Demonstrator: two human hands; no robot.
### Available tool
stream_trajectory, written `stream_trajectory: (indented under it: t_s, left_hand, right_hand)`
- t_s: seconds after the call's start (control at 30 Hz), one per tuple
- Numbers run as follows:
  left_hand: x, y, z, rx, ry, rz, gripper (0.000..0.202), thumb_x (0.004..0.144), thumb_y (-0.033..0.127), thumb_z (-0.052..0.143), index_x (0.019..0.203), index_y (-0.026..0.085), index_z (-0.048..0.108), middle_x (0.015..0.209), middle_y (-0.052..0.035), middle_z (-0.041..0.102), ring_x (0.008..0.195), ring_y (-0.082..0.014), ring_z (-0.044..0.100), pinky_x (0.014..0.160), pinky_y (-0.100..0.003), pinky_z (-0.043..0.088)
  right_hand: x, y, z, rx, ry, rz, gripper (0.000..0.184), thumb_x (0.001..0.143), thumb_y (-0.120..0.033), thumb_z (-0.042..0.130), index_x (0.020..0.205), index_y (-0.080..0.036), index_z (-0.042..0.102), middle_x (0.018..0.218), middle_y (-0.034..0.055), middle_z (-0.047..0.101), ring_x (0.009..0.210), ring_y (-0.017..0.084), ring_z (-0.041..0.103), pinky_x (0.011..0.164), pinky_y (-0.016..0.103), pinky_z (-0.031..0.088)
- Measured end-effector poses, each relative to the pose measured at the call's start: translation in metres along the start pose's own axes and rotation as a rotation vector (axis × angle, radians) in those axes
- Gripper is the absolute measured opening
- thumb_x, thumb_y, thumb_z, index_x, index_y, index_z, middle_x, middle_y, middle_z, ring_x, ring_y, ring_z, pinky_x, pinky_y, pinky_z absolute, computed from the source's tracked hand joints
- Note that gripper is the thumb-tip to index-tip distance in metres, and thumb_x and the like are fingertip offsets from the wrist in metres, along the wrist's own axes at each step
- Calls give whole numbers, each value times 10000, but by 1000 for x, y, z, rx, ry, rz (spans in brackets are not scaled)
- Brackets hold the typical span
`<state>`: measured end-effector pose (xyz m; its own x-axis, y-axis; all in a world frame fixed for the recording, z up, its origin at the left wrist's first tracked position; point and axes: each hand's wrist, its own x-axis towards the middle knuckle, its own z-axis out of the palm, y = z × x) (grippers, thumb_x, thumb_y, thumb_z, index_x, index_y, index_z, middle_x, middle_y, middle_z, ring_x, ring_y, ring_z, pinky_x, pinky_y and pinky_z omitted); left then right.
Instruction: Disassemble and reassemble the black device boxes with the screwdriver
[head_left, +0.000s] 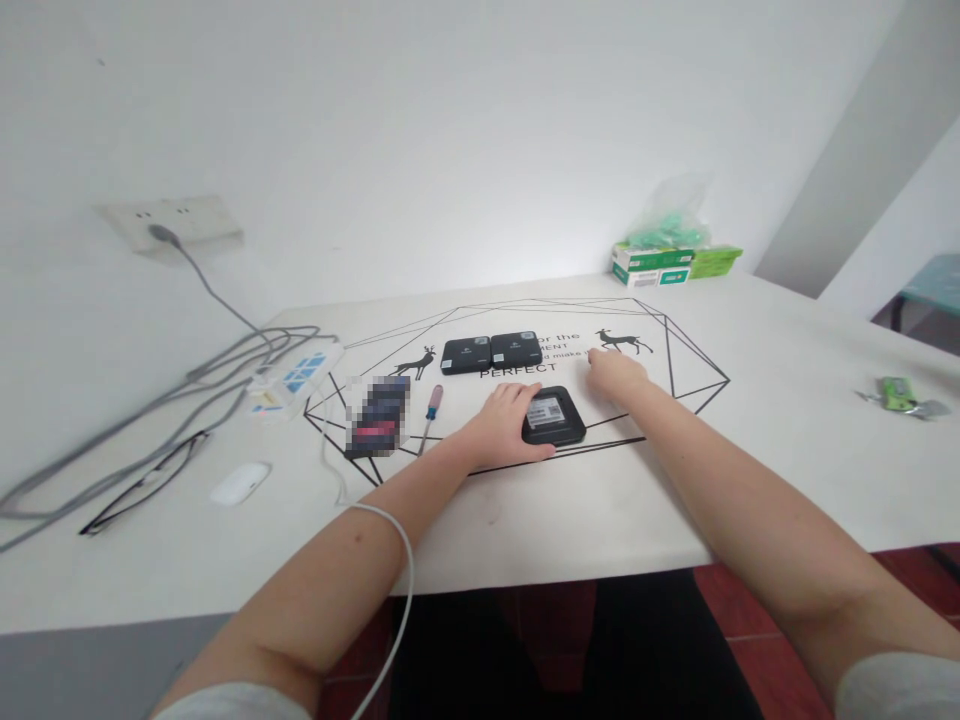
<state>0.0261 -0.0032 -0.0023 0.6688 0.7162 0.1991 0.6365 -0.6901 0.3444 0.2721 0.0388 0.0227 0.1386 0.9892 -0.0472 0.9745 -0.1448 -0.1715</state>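
A flat black box (559,425) with rounded corners and a white printed label lies on the table in front of me. My left hand (504,428) grips its left side, fingers along the back and thumb at the front edge. To the right of the box, apart from it, my right hand (616,378) rests by the printed deer with its fingers curled together; whatever they may hold is hidden. Behind, two similar black boxes (466,355) (516,349) lie side by side. A screwdriver (431,412) with a pink and blue handle is left of my left hand.
Left of the screwdriver lies a blurred-out phone-like slab (379,415). Further left are a white mouse (241,483), glasses (146,482), a power strip (296,378) and grey cables. A white cable (409,565) crosses my left forearm. Green-white boxes (652,262) and a keyring-like green item (898,394) sit right.
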Motion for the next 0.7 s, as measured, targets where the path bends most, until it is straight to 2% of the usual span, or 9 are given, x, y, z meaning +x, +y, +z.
stream_trajectory:
  t_s: [0.1, 0.2, 0.3, 0.37, 0.4, 0.47, 0.5, 0.6, 0.7]
  left_hand:
    - [-2, -1, -2, -22, 78, 37, 1085, 756, 524, 833, 1641, 183, 306, 1546, -193, 481, 1438, -396, 450, 1235, -579, 376]
    - [-3, -3, -3, -44, 252, 36, 1071, 785, 507, 806, 1640, 148, 270, 1535, -217, 480, 1421, -408, 454, 1238, -588, 355]
    - [-2, -7, -2, -89, 441, -26, 1019, 835, 516, 759, 1631, 153, 237, 1556, -228, 450, 1435, -406, 440, 1233, -596, 346]
    - [-1, -10, 1, -125, 516, -66, 981, 863, 505, 734, 1624, 162, 219, 1571, -230, 426, 1458, -395, 426, 1236, -595, 343]
    - [-1, -12, 3, -147, 540, -80, 971, 870, 494, 729, 1620, 159, 212, 1569, -233, 422, 1464, -388, 426, 1237, -591, 346]
    - [0, -15, 8, -198, 556, -88, 976, 871, 471, 733, 1621, 154, 193, 1562, -238, 422, 1473, -375, 430, 1240, -581, 354]
    - [0, -17, 10, -223, 544, -76, 997, 862, 463, 744, 1625, 151, 184, 1563, -240, 421, 1483, -371, 426, 1246, -577, 353]
    - [1, -21, 13, -283, 433, -11, 1099, 826, 482, 790, 1652, 141, 151, 1628, -255, 365, 1548, -379, 360, 1270, -571, 334]
    - [1, -24, 11, -310, 284, -1, 1095, 871, 538, 752, 1679, 135, 134, 1719, -259, 265, 1604, -390, 284, 1295, -591, 290]
  right_hand:
    - [-4, -6, 0, 23, 140, -61, 443, 996, -317, 531, 1386, -122, 607, 1388, 275, 647, 1367, 400, 581, 1088, 531, 499]
    - [-11, -21, 3, 443, 281, -224, 539, 1060, -534, 402, 1382, -143, 587, 1319, 227, 704, 1281, 340, 638, 1116, 494, 486]
    - [-25, -42, 14, 1107, 98, -297, 756, 1056, -688, 129, 1457, -167, 501, 1272, 181, 729, 1133, 268, 721, 986, 441, 579]
    - [-37, -56, 23, 1364, -33, -408, 792, 1015, -773, 193, 1549, -228, 407, 1414, 155, 671, 1163, 243, 719, 972, 441, 594]
    - [-43, -62, 26, 1438, -66, -470, 793, 987, -782, 342, 1573, -250, 374, 1492, 153, 624, 1197, 246, 709, 993, 456, 590]
    - [-52, -71, 32, 1475, -30, -537, 850, 850, -636, 719, 1540, -231, 430, 1497, 153, 627, 1248, 263, 685, 1083, 473, 549]
    - [-56, -75, 34, 1460, -7, -539, 818, 803, -533, 789, 1492, -207, 492, 1446, 151, 666, 1254, 274, 680, 1118, 485, 527]
    - [-57, -76, 35, 1342, 108, -503, 631, 793, -293, 709, 1401, -166, 596, 1388, 137, 712, 1290, 291, 666, 1173, 517, 488]
    - [-51, -67, 30, 1057, 223, -481, 717, 781, -147, 589, 1497, -172, 548, 1486, 127, 666, 1371, 281, 631, 1220, 504, 453]
